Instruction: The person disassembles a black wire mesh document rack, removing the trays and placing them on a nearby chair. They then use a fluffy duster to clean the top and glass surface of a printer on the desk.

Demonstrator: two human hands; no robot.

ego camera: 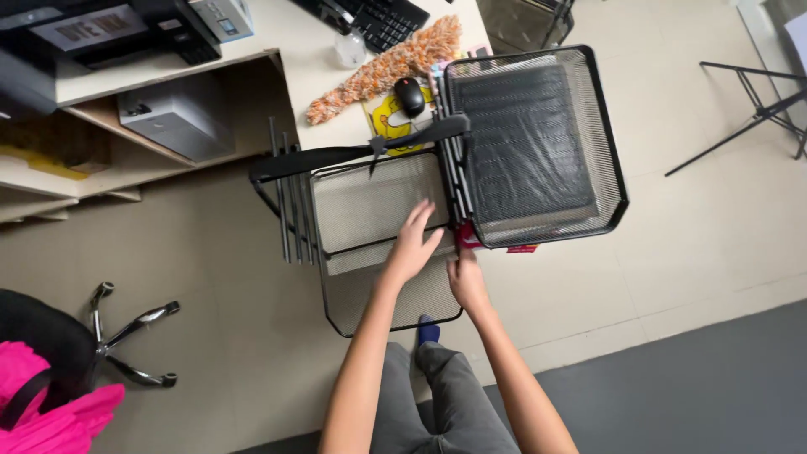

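My left hand [412, 244] lies flat with fingers spread on the lower mesh tray [370, 210], gripping nothing, while my right hand [465, 282] pinches the frame just beneath the upper mesh tray [538, 143] beside the desk [311, 76].

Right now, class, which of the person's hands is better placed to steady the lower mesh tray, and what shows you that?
Left. The left hand lies flat with fingers spread on the lower mesh tray. The right hand sits at the corner of the black mesh tray beside it, so it would likely have to move across.
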